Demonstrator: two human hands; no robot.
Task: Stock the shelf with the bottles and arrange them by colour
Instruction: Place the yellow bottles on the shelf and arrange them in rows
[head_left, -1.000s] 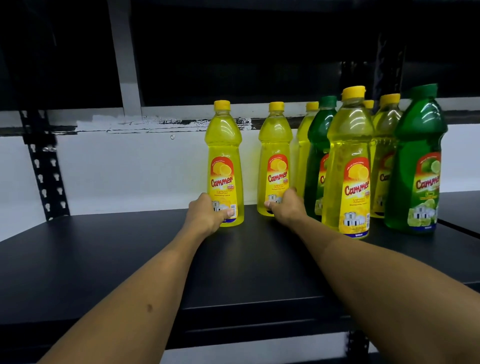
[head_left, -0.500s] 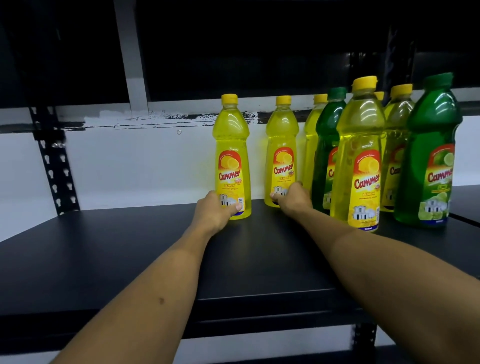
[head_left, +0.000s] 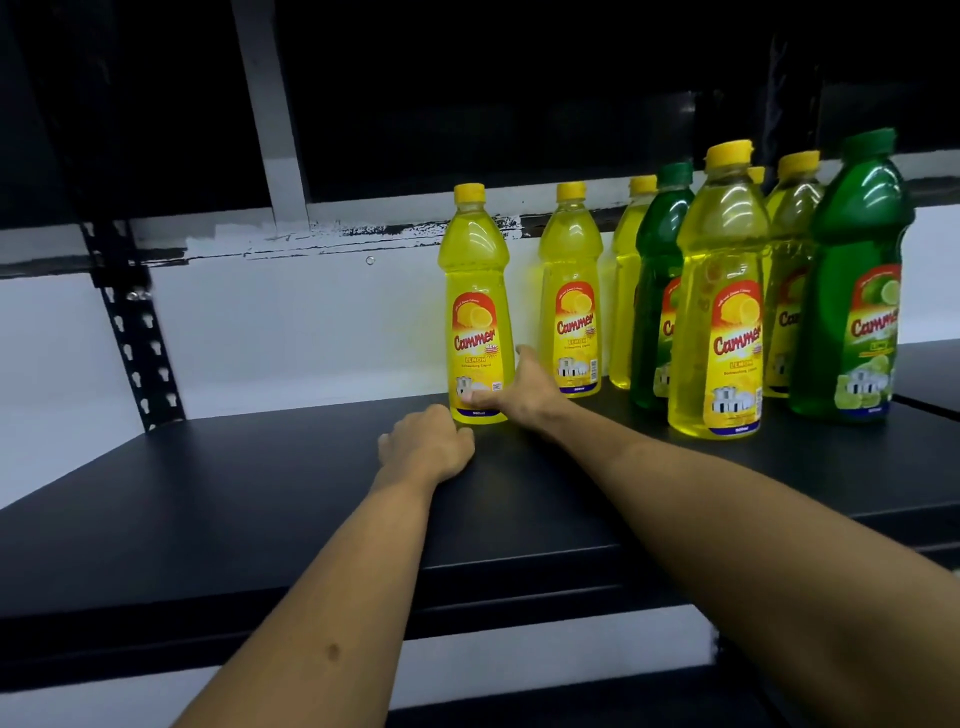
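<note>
On the black shelf (head_left: 249, 499) several yellow and green bottles stand upright. The leftmost yellow bottle (head_left: 475, 291) stands apart, with a second yellow bottle (head_left: 570, 280) to its right. My right hand (head_left: 522, 395) holds the leftmost bottle low down, thumb across its front and fingers reaching behind its right side. My left hand (head_left: 426, 444) rests on the shelf just in front of that bottle's base, loosely curled and holding nothing. Further right, a green bottle (head_left: 660, 249), a near yellow bottle (head_left: 722, 270) and a big green bottle (head_left: 857, 244) stand mixed with other yellow ones.
A white wall runs behind the shelf, with a perforated black upright (head_left: 137, 332) at the left. The shelf's left half holds no bottles. Another shelf board (head_left: 930, 374) adjoins at the far right. Above is dark.
My left hand has let go of the leftmost yellow bottle and drawn back onto the shelf. My right hand left the second yellow bottle and took hold of the leftmost one.
</note>
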